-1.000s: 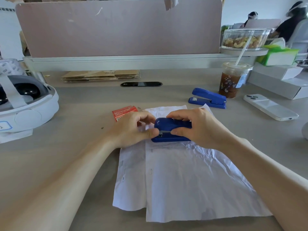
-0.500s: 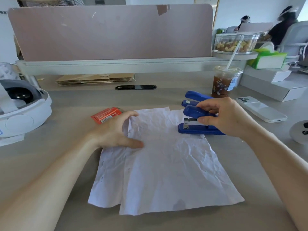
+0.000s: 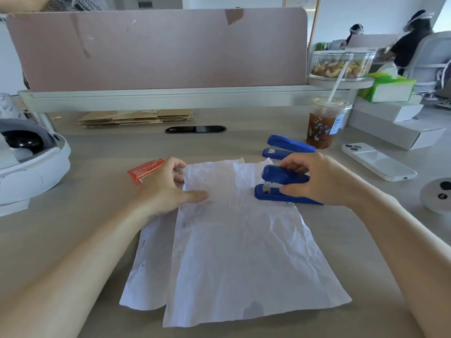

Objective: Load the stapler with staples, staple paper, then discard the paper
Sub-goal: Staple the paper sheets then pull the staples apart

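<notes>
Crumpled white paper sheets (image 3: 234, 245) lie overlapped on the desk, with several staples along the left edge. My left hand (image 3: 166, 189) presses flat on the paper's upper left corner, fingers spread. My right hand (image 3: 314, 180) grips a blue stapler (image 3: 275, 184) that sits at the paper's upper right edge, its jaw facing left over the sheet. A red staple box (image 3: 144, 170) lies just left of my left hand.
A second blue stapler (image 3: 286, 146) rests behind the first. An iced drink cup (image 3: 323, 125) with a straw, a white phone (image 3: 378, 161) and white boxes (image 3: 400, 129) stand at the right. A white headset (image 3: 29, 167) sits at left. A divider panel (image 3: 156, 50) closes the back.
My right hand carried the stapler from the paper's top middle to its upper right edge. My left hand let go of the stapler and now lies flat on the paper.
</notes>
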